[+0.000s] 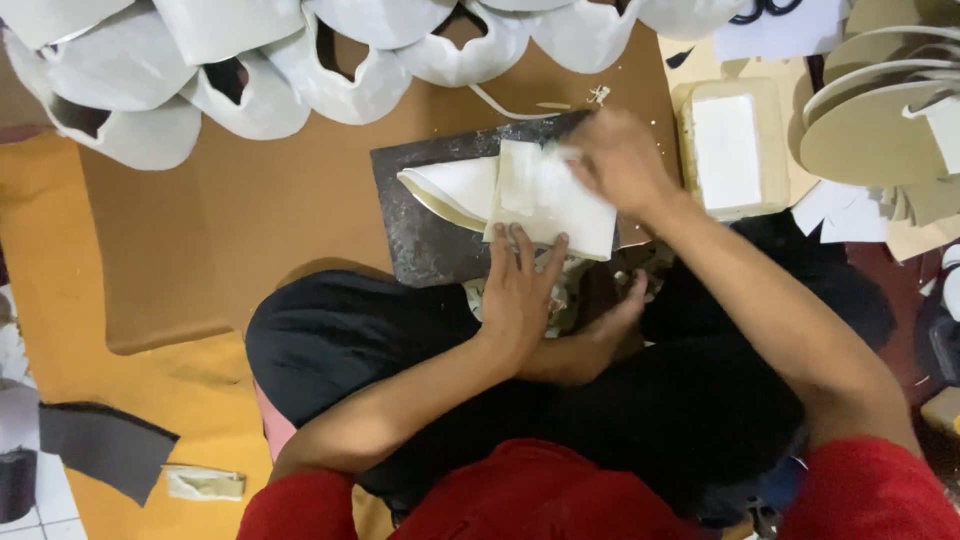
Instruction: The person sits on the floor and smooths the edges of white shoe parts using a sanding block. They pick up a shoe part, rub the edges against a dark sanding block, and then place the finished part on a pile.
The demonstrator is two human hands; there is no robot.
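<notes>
We see a smooth, matt white sheet piece point(550, 200) on a scuffed, dull dark slab point(420, 230); at twelve o'clock, matt white shoe uppers point(340, 70) over brown cardboard point(230, 210).

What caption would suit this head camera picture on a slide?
Left hand pins a white shoe upper on a dark slab; right hand rubs it.

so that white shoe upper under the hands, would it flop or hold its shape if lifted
The white shoe upper would probably flop: it lies folded in thin sheets on the dark work slab. It looks light, since the left hand pins it with fingertips only. The right hand is blurred, so its grip is unclear.
</notes>
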